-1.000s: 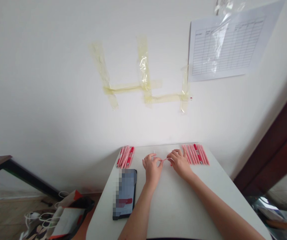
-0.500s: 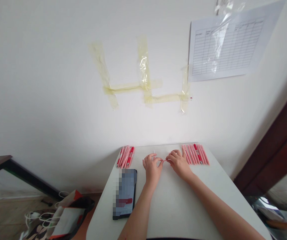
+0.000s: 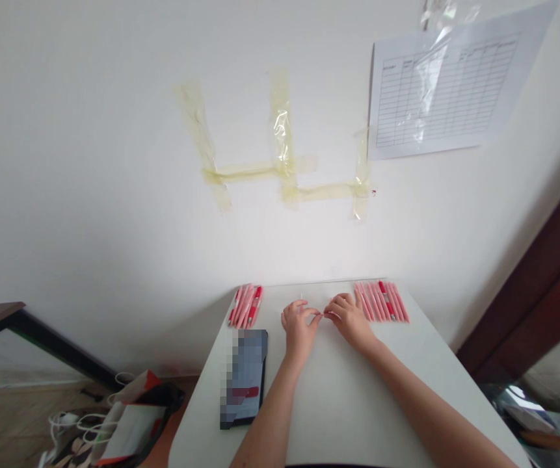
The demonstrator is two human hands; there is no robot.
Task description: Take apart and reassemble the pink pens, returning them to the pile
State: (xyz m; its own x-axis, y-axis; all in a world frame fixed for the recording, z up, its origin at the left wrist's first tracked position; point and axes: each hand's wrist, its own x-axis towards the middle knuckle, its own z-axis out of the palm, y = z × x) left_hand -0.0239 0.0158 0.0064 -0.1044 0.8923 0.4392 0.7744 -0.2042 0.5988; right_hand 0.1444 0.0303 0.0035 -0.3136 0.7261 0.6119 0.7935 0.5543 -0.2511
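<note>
My left hand (image 3: 300,330) is closed in a pinch over the far part of the white table (image 3: 343,403). Facing it, my right hand (image 3: 352,323) pinches too, and the fingertips of both hands nearly meet. Whatever lies between them is too small and covered to name. A row of pink and red pens (image 3: 382,301) lies just right of my right hand. Farther left of my left hand is a smaller bunch of pink and red pens (image 3: 245,306). A thin pale piece (image 3: 302,297) shows partly behind my left fingers.
A dark-edged phone (image 3: 248,377) lies on the table's left side. Behind the table rises a white wall with yellowed tape (image 3: 282,140) and a taped printed sheet (image 3: 445,97). Bags with white cords (image 3: 128,422) are on the floor at left.
My left hand has shifted slightly right, so its fingertips are closer to those of my right hand. The right hand and the pens stay put.
</note>
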